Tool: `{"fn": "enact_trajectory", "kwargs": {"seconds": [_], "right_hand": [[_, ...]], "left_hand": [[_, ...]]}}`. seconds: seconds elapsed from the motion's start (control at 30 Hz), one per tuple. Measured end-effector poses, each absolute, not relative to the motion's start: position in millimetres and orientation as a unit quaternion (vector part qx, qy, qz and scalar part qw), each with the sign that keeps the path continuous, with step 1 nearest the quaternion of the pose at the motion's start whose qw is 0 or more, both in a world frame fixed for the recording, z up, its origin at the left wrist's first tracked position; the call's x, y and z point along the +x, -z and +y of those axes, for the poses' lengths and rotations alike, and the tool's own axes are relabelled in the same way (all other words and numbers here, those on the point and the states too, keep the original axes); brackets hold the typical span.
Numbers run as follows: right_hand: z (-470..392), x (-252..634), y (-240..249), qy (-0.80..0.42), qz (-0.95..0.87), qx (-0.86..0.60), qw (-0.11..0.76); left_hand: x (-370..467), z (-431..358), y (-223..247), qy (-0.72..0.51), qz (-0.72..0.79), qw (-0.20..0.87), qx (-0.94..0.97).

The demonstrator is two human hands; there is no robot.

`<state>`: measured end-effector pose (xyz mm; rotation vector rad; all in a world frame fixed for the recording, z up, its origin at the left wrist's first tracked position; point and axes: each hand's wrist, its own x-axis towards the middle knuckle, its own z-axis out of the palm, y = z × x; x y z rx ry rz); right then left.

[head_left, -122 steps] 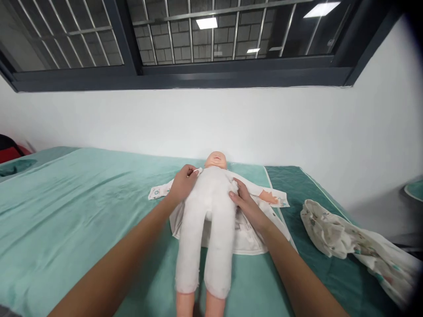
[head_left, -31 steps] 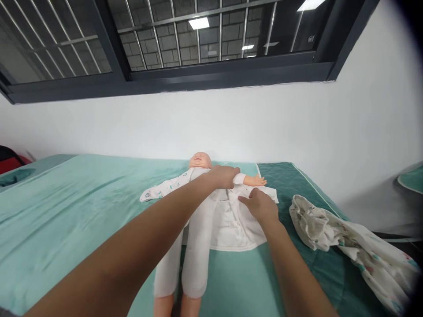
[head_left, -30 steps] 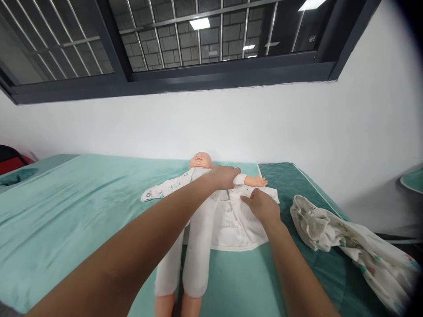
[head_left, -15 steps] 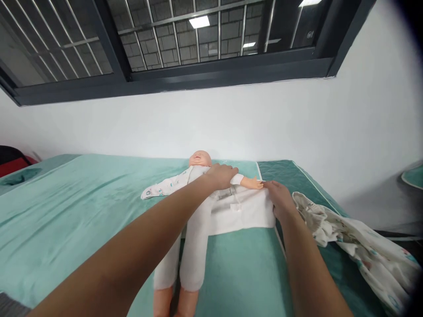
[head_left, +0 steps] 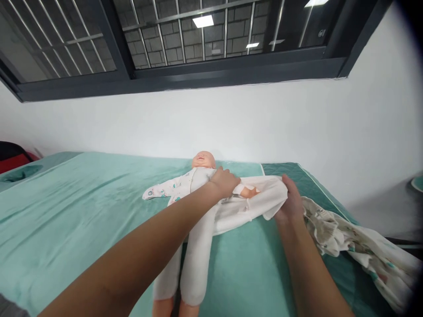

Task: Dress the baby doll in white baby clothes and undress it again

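Note:
A baby doll lies on its back on the green sheet, its head by the wall. One of its arms wears a printed sleeve; its other arm shows a short white cuff and a bare hand. My left hand is closed round that arm above the cuff. Under and behind the doll's hand stretches the white inner side of a baby garment. My right hand grips the garment's far right edge and holds it lifted and taut. The fingertips of both hands are partly hidden.
The green sheet covers the bed surface, with a darker green piece at the right. A crumpled printed cloth garment lies right of my right forearm. Behind stand a white wall and a barred window. A red and black item sits far left.
My right hand has left the doll's fingers and moved right, taking the garment's edge. The garment, flat before, is now raised and pulled taut. My left hand stays on the doll's arm.

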<state>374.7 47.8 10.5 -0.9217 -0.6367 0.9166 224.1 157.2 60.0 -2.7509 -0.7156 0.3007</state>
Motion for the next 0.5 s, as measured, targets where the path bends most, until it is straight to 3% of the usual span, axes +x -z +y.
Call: {"fn": "enact_trajectory", "kwargs": {"seconds": [0.5], "right_hand": [[43,320,-11,-0.471,-0.342,-0.338,0.739]], "left_hand": [[239,146,-48,-0.109,-0.320,0.069,-0.938]]}}
